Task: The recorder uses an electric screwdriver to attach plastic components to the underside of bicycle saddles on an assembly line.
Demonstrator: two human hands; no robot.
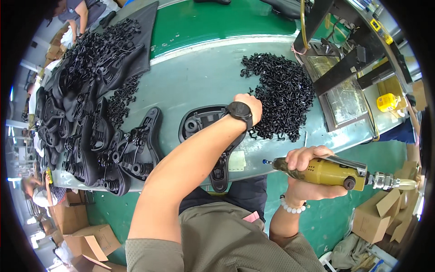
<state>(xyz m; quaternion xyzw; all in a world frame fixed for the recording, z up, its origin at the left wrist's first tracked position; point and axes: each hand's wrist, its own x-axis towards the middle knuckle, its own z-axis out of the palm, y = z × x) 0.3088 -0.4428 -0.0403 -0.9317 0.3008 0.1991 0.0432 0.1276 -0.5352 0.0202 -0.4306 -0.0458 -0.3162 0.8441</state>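
Observation:
My right hand [301, 174] is wrapped round a yellow-green air screwdriver [328, 172], held off the table's front edge with its bit pointing left. A hose fitting joins the tool's right end. My left hand [249, 108], with a black watch at the wrist, is at the left edge of a big pile of black screws [287, 95]; its fingers are mostly hidden. Beneath my left forearm a black bicycle saddle [219, 174] lies underside up, its narrow nose toward me and its middle partly covered by the arm.
More upturned black saddles [140, 147] are heaped on the left, with small black parts [111, 38] behind them. A metal frame [342, 95] stands at the right by a yellow bottle [387, 103]. Cardboard boxes [376, 215] sit on the floor. Another person [81, 16] works at the far left.

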